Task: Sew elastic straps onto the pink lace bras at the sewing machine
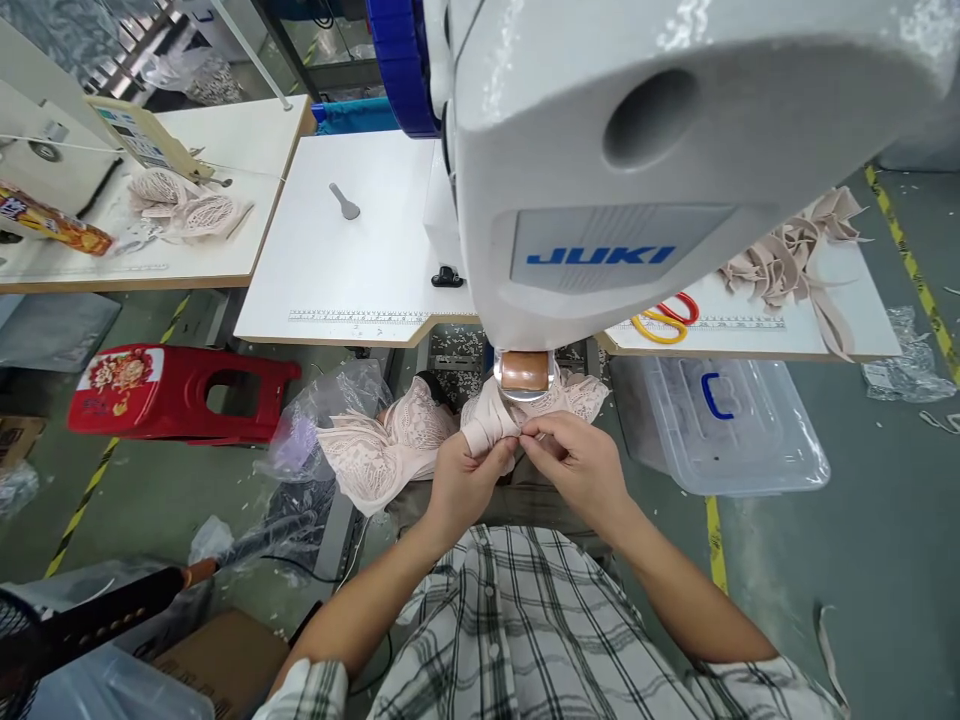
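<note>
A pale pink lace bra (390, 445) lies under the head of a white JUKI sewing machine (637, 150). My left hand (465, 480) is closed, pinching the bra's folded band close to the machine's metal end (523, 374). My right hand (577, 462) is also closed, its fingertips pinching the same band from the right. The two hands almost touch. One lace cup hangs off to the left of my left hand. The needle area is hidden by the machine head.
A white worktable (352, 260) carries a printed ruler and a grey tool (345, 203). Red and yellow scissors (666, 318) and a pile of beige straps (787, 255) lie at right. A clear plastic bin (720, 425) and a red stool (176, 392) stand on the floor.
</note>
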{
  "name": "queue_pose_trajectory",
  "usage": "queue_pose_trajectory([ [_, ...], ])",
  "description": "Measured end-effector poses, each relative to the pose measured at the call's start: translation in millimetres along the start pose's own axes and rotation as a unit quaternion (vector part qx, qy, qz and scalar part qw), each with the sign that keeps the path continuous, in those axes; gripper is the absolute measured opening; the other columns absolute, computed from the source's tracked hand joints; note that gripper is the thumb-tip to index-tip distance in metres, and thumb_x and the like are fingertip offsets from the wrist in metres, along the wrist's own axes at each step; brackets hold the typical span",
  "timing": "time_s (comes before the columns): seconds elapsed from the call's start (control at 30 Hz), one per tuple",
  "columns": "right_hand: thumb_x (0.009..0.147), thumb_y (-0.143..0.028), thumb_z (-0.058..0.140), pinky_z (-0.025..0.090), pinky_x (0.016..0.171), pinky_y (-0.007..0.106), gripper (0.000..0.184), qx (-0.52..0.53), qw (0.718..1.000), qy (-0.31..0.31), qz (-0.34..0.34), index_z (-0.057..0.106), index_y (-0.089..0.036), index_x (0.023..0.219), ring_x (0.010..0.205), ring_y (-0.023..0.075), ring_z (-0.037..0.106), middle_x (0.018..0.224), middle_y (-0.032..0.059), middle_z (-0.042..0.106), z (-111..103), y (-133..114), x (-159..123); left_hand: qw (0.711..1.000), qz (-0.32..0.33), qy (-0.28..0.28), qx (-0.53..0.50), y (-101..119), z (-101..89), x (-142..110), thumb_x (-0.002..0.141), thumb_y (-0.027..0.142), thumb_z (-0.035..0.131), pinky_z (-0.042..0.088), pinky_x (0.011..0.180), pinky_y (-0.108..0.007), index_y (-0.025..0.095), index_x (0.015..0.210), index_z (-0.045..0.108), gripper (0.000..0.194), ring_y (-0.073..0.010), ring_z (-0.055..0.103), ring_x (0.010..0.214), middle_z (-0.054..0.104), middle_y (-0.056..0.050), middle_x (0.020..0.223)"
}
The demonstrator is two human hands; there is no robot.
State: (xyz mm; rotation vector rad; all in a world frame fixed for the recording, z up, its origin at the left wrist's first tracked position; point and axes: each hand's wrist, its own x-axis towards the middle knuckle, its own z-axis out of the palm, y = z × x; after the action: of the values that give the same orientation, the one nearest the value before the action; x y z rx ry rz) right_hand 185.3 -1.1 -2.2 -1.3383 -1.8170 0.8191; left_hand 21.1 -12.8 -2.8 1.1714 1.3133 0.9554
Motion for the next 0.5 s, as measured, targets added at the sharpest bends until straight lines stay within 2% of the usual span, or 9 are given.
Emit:
queue_pose_trajectory([
  [0.17, 0.077, -0.014, 0.061, 0.035, 0.055, 0.023, 0.009, 0.057, 0.992, -0.109, 0.040, 0.062, -0.020, 0.070, 0.057, 0.0094, 0.048, 0.064, -0.0036, 0.054, -14.8, -1.7, 10.5, 0.990, 0.095, -0.035, 0.103, 4.2, -7.6, -0.3, 0.087, 0.031, 0.063, 0.045, 0.055, -0.023, 0.014, 0.075, 0.073, 0.023, -0.0131, 0.056, 0.057, 0.064, -0.002, 0.060],
  [0.3, 0.073, -0.011, 0.057, 0.032, 0.055, 0.022, 0.009, 0.080, 0.985, -0.149, 0.041, 0.060, -0.018, 0.068, 0.056, 0.0080, 0.043, 0.063, -0.0042, 0.050, -20.9, -5.3, 15.2, 0.984, 0.137, -0.059, 0.102, 7.3, -10.5, 0.3, 0.087, 0.029, 0.064, 0.046, 0.055, -0.023, 0.014, 0.078, 0.074, 0.020, -0.0128, 0.056, 0.055, 0.065, -0.002, 0.060],
  [0.4, 0.076, -0.012, 0.055, 0.035, 0.058, 0.023, 0.011, 0.094, 0.981, -0.166, 0.027, 0.064, -0.018, 0.074, 0.059, 0.0092, 0.046, 0.065, -0.0032, 0.053, -19.9, -3.7, 15.6, 0.988, 0.117, -0.075, 0.072, 8.1, -9.8, 2.8, 0.088, 0.029, 0.061, 0.046, 0.056, -0.024, 0.014, 0.071, 0.070, 0.024, -0.0134, 0.057, 0.056, 0.065, -0.003, 0.060],
  [0.5, 0.078, -0.015, 0.054, 0.036, 0.060, 0.023, 0.013, 0.105, 0.980, -0.169, 0.031, 0.066, -0.019, 0.078, 0.062, 0.0106, 0.049, 0.068, -0.0018, 0.057, -15.9, 2.1, 13.5, 0.993, 0.051, -0.102, 0.040, 9.8, -7.9, 6.7, 0.087, 0.031, 0.061, 0.046, 0.056, -0.023, 0.014, 0.073, 0.067, 0.023, -0.0134, 0.056, 0.058, 0.063, -0.002, 0.063],
])
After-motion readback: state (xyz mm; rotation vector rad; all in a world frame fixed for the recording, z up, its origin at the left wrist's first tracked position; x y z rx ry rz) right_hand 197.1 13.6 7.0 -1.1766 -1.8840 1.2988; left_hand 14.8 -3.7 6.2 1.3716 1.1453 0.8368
